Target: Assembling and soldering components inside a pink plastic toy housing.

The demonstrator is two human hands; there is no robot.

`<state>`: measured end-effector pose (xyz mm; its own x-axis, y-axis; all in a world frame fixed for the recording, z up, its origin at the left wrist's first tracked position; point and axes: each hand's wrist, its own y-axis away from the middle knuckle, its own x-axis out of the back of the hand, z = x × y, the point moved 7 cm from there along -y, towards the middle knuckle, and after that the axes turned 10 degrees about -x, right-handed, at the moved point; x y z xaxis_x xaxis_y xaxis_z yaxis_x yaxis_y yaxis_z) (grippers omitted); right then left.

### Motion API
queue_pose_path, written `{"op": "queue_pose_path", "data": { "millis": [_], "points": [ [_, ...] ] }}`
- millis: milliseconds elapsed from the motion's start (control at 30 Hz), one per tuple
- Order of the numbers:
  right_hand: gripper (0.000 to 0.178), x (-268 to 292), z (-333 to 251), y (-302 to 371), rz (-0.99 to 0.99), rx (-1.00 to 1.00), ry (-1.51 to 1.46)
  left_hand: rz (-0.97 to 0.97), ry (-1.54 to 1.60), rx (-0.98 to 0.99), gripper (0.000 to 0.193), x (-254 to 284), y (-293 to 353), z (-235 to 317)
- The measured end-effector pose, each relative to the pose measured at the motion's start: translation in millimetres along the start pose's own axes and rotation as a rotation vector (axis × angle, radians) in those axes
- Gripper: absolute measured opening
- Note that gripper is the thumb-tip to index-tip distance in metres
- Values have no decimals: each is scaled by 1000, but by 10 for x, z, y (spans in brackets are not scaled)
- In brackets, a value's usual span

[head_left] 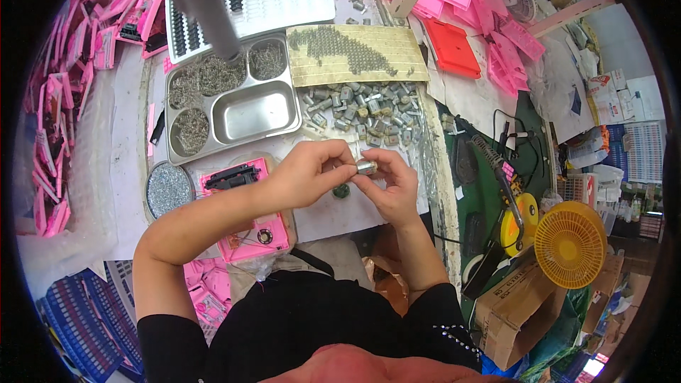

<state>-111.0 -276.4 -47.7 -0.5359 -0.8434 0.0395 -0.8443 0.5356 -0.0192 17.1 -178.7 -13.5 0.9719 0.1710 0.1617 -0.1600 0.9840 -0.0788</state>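
Above the white work surface, a small silver electric motor (367,167) is gripped between the thumb and fingers of my right hand (394,188). My left hand (310,174) is closed in a pinch at the motor's left end, and whatever its fingertips grip there is hidden. Just beyond both hands lies a heap of similar small motors (369,110). A small dark green round thing (341,191) sits below my fingers. Left of my left wrist, a pink plastic housing (264,236) lies with a black part (233,177) on it.
A steel compartment tray (255,115) holds small metal parts. Behind it are a yellowish sheet (312,74) with small pieces and a white tray (284,7) of black parts. A round dish (169,190) holds grey bits. Pink housings (53,128) pile left; a yellow fan (569,245) stands right.
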Motion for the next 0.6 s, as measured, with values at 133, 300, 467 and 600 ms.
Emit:
{"op": "queue_pose_path", "data": {
  "millis": [133,300,467,600],
  "points": [
    [42,90,74,-63,-14,-183,-280,97,-335,-25,18,681,-483,-172],
    [46,-16,192,-127,-50,-314,-362,414,-1047,14,20,1416,-802,-369],
    [41,172,190,-19,55,-410,-275,391,-1026,70,24,1425,-914,-516],
    [37,249,107,108,62,-405,-166,387,-1069,58,23,1442,-996,-569]
  ]
}}
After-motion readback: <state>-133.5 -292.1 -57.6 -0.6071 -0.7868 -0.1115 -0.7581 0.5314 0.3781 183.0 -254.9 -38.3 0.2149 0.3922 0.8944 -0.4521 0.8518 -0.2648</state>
